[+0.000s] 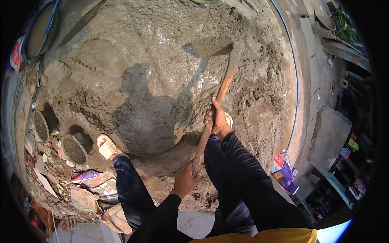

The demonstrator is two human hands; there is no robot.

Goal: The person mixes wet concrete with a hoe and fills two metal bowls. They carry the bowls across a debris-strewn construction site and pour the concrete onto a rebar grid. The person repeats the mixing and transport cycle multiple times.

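A basin of murky liquid stands at the far left edge of a muddy work site, above two round containers filled level with grey mix and set beside scattered rubble. Crumpled sacks lie just below them, near the person's left foot in a pale, mud-smeared sandal. A broad spread of wet, grey-brown mix fills the middle ground, crossed by the person's shadow. The left hand is closed around the lower end of a long-handled hoe, which slants up and away to the right, its mud-coated blade resting at the surface of the mix. The right hand wraps the shaft farther up, thumb laid along the wood. Farther right, a blue hose curves down toward a purple-and-red package, with a grey slab beyond
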